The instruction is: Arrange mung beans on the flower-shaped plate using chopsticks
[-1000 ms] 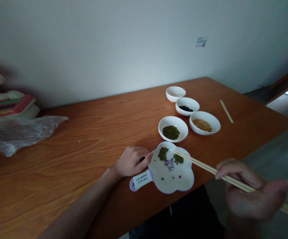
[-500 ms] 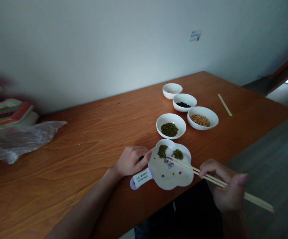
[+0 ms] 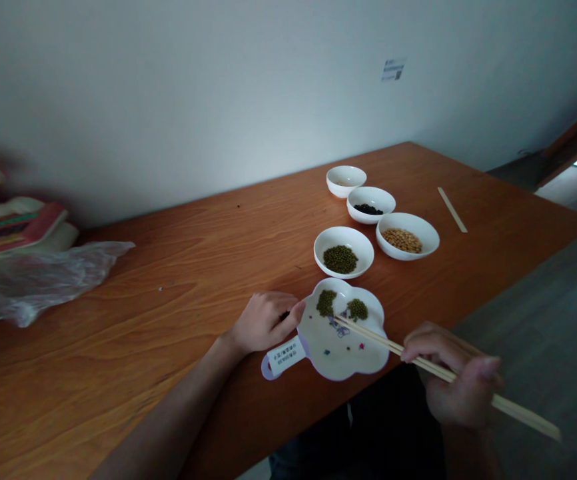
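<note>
A white flower-shaped plate [image 3: 319, 341] with a lilac rim and a labelled handle [image 3: 287, 356] lies near the table's front edge. My left hand [image 3: 264, 323] is at its left rim, thumb over the edge and fingers curled. In my right hand [image 3: 458, 383] is a pair of wooden chopsticks [image 3: 376, 336], their tips together over the middle of the plate. Whether a bean sits between the tips is too small to tell. Two small piles of mung beans, a left pile [image 3: 326, 303] and a right pile [image 3: 357, 309], lie in the upper lobes.
Just behind the plate stands a white bowl of mung beans [image 3: 340, 259]. Beyond are bowls of yellow beans [image 3: 402, 240] and dark beans [image 3: 368, 209], and a farther white bowl [image 3: 346, 181]. A flat wooden strip [image 3: 452, 210] lies right; a plastic bag [image 3: 53, 277] lies left.
The chopstick tips have drawn together over the plate, and the chopsticks' rear ends have shifted slightly right and down. My left hand and the plate have stayed put.
</note>
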Available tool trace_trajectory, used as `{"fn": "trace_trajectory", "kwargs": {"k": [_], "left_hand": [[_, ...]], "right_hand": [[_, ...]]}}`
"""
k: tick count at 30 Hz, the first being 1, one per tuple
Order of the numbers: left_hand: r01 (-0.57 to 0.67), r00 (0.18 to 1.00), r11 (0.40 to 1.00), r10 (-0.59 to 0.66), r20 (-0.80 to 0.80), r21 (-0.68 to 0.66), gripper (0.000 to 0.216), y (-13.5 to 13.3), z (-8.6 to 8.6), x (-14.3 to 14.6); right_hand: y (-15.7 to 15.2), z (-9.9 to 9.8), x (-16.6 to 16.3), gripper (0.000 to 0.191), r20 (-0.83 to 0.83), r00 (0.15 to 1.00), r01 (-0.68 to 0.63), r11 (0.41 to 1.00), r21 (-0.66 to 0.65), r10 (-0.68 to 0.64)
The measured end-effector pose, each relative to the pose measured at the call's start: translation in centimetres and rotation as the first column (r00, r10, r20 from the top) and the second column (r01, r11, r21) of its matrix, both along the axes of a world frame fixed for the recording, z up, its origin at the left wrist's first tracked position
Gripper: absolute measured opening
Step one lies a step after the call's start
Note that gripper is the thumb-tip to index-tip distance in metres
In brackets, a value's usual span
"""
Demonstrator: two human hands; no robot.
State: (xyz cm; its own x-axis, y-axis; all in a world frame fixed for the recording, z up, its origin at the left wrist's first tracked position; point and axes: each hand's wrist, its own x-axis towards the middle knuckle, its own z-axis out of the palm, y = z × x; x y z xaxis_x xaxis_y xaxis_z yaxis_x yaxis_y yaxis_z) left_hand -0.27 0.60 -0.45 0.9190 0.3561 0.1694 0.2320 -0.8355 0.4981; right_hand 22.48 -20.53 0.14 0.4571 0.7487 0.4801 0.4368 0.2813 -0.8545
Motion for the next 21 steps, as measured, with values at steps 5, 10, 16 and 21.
{"fn": "trace_trajectory", "kwargs": {"k": [5,10,16,21], "left_hand": [[-0.004,1.0,1.0,0.004,0.009,0.008,0.045,0.0,-0.2,0.0],[0.001,1.0,1.0,-0.001,0.007,0.018,0.044,0.0,0.0,0.0],[0.007,1.0,1.0,-0.007,-0.008,0.006,0.043,0.0,0.1,0.0],[0.006,1.0,1.0,-0.006,-0.005,0.008,0.044,0.0,0.1,0.1]], "right_hand": [[0.4,0.4,0.6,0.08,0.008,0.999,0.033,0.997,0.064,-0.033],[1.1,2.0,1.1,0.082,-0.022,0.997,0.071,0.992,0.109,-0.069],[0.8,2.0,0.1,0.085,-0.049,0.999,-0.014,0.997,-0.076,0.01],[0.7,1.1,-0.3,0.086,0.001,1.0,-0.008,0.994,-0.108,0.008]]}}
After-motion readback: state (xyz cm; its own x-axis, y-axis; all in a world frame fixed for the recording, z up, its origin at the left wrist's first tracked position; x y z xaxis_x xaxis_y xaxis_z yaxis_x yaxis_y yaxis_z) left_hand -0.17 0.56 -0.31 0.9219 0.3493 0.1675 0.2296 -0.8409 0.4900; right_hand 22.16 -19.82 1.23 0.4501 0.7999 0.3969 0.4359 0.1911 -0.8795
